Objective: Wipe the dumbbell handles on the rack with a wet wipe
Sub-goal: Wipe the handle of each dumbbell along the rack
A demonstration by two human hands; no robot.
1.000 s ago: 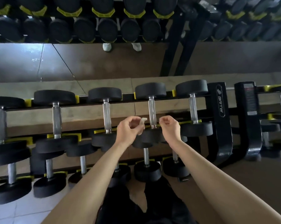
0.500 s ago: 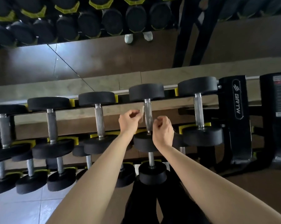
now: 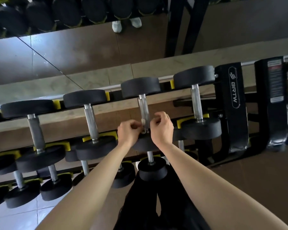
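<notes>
At the upper tier of the rack (image 3: 234, 103), left hand (image 3: 130, 131) pinches wet wipe (image 3: 142, 121) against one dumbbell handle (image 3: 143, 107); right hand (image 3: 162, 128) curls alongside, grasp indeterminate. Wiping seems barely begun; neighbouring handles (image 3: 196, 103) await.

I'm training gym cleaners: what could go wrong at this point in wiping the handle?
The wet wipe, pinched by the left hand, is bunched small low on the handle, so it could slip out or leave the upper handle unwiped. The right hand crowds the same spot, so the hands may get in each other's way.
</notes>
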